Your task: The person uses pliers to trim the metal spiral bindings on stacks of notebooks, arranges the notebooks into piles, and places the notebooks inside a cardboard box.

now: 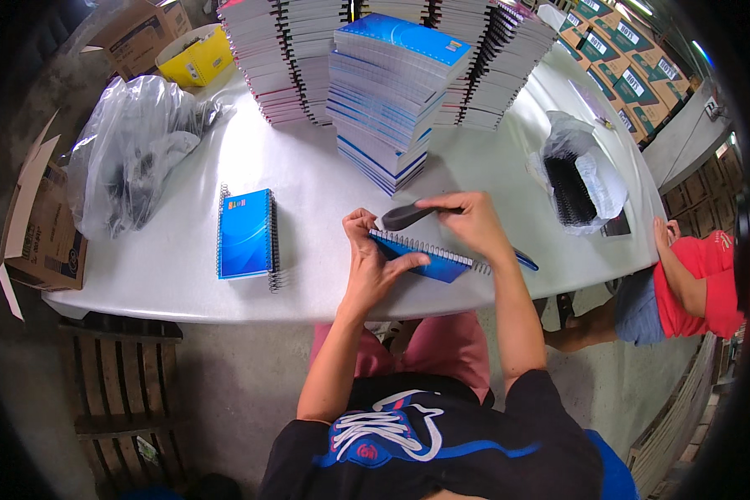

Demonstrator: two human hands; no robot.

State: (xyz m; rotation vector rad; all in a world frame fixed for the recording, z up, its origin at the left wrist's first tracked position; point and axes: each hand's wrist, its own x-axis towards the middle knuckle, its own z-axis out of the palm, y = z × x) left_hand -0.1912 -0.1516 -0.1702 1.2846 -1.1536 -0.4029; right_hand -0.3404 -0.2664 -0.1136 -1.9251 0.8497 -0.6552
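Observation:
My left hand (pixel 372 264) grips a blue-covered spiral notebook (pixel 442 267) near the table's front edge, the thumb lying across its cover. A silver wire coil runs along the notebook's upper edge and sticks out past its right end. In my right hand (pixel 473 218) is a dark grey-handled hand tool (pixel 406 217), held just above the coil's left end. The tool's working tip is too small to make out. To the left lies a small pile of blue spiral notebooks (pixel 246 233), coils along both sides. A slim dark blue object (pixel 526 260) rests right of my right wrist.
A tall stack of unbound blue booklets (pixel 392 100) stands ahead, before high stacks of spiral notebooks (pixel 283 62). Clear plastic bags (pixel 133 150) and an open carton (pixel 46 225) are left. A bag of black coils (pixel 571 183) lies right, near a person in red (pixel 696 279).

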